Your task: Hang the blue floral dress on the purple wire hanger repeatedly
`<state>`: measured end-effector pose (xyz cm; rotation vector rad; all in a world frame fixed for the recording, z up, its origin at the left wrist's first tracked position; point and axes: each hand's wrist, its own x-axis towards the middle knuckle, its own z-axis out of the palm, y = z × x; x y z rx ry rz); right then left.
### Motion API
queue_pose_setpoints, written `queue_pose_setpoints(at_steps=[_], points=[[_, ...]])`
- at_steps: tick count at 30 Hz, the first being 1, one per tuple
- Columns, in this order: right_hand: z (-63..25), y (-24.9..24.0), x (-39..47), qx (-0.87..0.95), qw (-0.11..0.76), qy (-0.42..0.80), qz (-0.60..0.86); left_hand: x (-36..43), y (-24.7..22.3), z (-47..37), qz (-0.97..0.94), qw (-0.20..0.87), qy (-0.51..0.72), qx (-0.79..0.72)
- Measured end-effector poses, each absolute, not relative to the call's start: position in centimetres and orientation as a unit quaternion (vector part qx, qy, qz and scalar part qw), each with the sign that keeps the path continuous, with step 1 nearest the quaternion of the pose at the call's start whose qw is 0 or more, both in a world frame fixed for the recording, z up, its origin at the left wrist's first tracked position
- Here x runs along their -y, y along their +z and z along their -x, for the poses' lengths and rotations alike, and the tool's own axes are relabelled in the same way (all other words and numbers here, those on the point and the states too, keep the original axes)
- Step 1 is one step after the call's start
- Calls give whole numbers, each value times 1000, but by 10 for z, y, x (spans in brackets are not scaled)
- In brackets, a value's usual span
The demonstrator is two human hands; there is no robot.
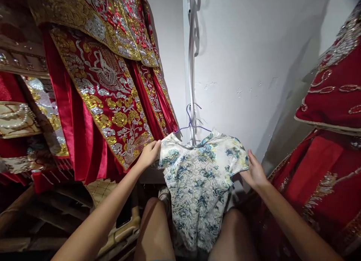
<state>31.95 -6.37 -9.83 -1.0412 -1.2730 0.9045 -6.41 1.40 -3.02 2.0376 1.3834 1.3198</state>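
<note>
A short-sleeved dress (199,182), cream-white with a blue, green and yellow pattern, hangs in front of me on a thin purple hanger (190,122). The hanger's hook is at a white metal upright (191,65) on the wall. My left hand (150,153) is closed on the dress at its left sleeve, thumb on top. At the opposite sleeve, my right hand (254,171) grips the hem with the thumb up, its other fingers partly hidden behind the cloth. Between the two hands the shoulders are spread wide. The lower end drops between my knees.
Red robes (113,92) with gold and silver embroidery hang close on the left. Another red beaded garment (335,92) hangs on the right. Bamboo-like furniture (121,234) stands low at the left. A white wall (239,47) is behind the dress, and a shoe (164,195) shows below.
</note>
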Motion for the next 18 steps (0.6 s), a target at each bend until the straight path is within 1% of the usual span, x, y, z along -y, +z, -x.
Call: queue_pose_setpoints(at_steps=[3,6,9,12,15,17,18], points=[[-328,-97,62,466,658,423,413,-13,-50,71,-700,197,497,-473],[-322,-83,63,456,681,421,388,-9,-55,73,-671,202,537,-469],[-314,-52,54,449,728,367,366,-2,-50,74,-644,219,564,-468],[-309,-12,41,464,750,320,347,4,-42,75,-656,270,545,-447],[-293,17,48,522,718,311,338,7,-41,73,-687,288,524,-412],[-273,22,73,606,652,302,341,8,-48,68,-679,298,542,-395],[-261,20,90,660,601,292,342,9,-54,64,-658,309,565,-391]])
